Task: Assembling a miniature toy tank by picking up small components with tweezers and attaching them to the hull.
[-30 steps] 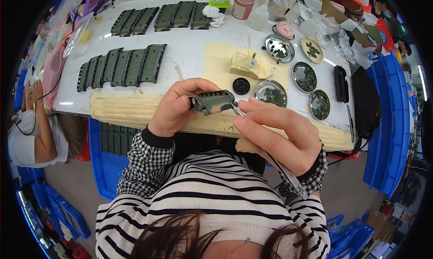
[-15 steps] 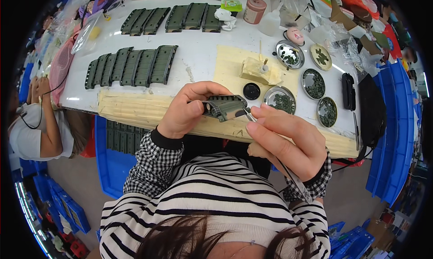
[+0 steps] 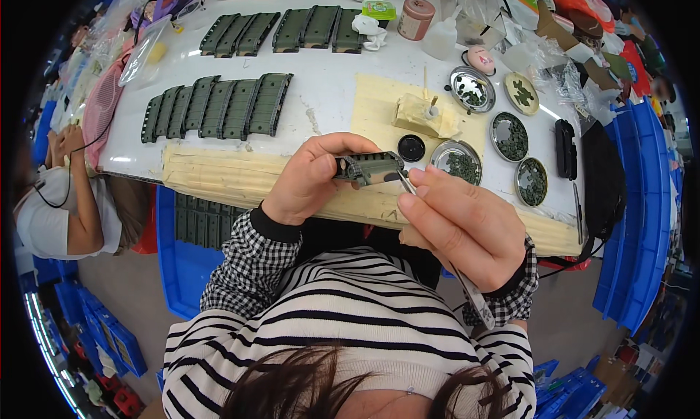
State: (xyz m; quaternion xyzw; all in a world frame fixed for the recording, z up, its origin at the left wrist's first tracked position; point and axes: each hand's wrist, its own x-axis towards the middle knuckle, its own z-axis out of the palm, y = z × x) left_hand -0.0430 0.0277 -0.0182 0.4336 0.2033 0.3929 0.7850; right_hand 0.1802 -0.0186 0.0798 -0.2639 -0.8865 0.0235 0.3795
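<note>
Left fingers pinch camo part; right fingers pinch tweezers — tips just ahead, at part's end. Looks like detail work — needs steady grips.

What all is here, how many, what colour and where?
Curved camouflage plastic piece: one, green and tan, front centre.
Slim metal tweezers: one, silver, tips at that piece.
Tabletop: one, white, middle.
Curved plastic panels: several, green, table's left and back.
Round metal dishes: four, silver, table's right.
Round shallow dish: one, cream, beside them.
Flat disc: one, black, left of dishes.
Rough wrapped block: one, cream, behind the disc.
Cylindrical jar: one, pink, table's back.
Squeeze bottle: one, translucent, beside the jar.
Oblong case: one, black, table's far right.
Plastic bins: several, blue, below and right.
Co-worker: one, white top, left.
Left hand: one, bare, holding the piece.
Right hand: one, bare, holding the tweezers.
</note>
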